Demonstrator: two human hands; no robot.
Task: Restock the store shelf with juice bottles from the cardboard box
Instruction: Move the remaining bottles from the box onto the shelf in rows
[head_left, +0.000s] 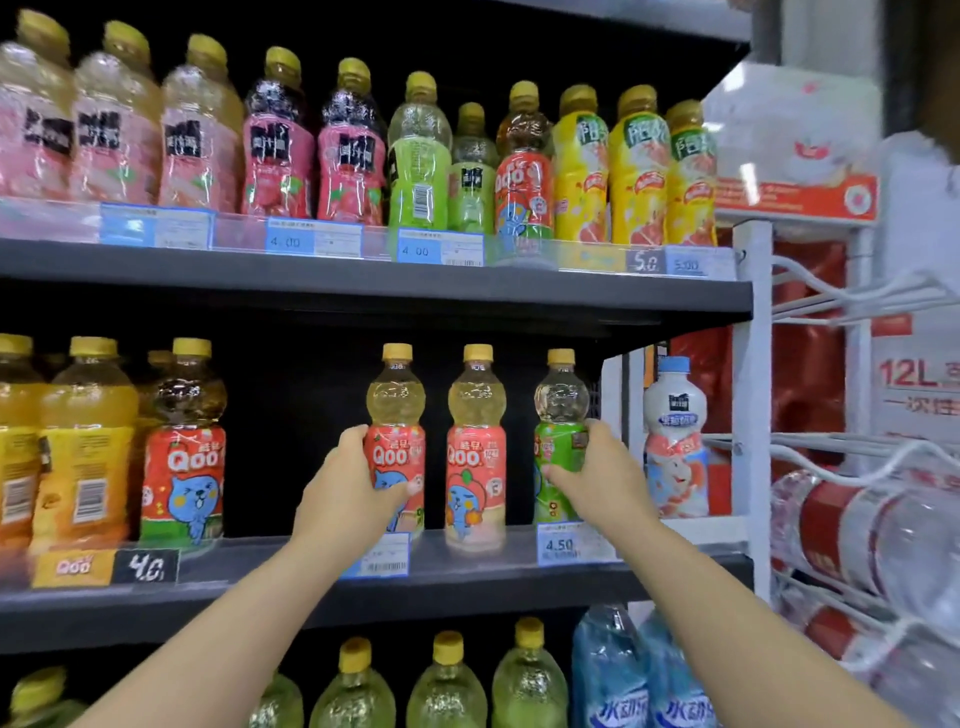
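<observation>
On the middle shelf (467, 577) my left hand (348, 493) grips a red-labelled Qoo juice bottle (397, 415) that stands upright near the shelf's front. My right hand (597, 478) grips a green-labelled Qoo bottle (561, 405) at the shelf's right end. Between them stands a peach-labelled Qoo bottle (475, 447), untouched. The cardboard box is out of view.
A dark gap lies between a red Qoo bottle (184, 447) at the left and my left hand. Full rows of bottles fill the upper shelf (363, 280) and lower shelf. A white rack (753, 415) with large water bottles (872, 535) stands at the right.
</observation>
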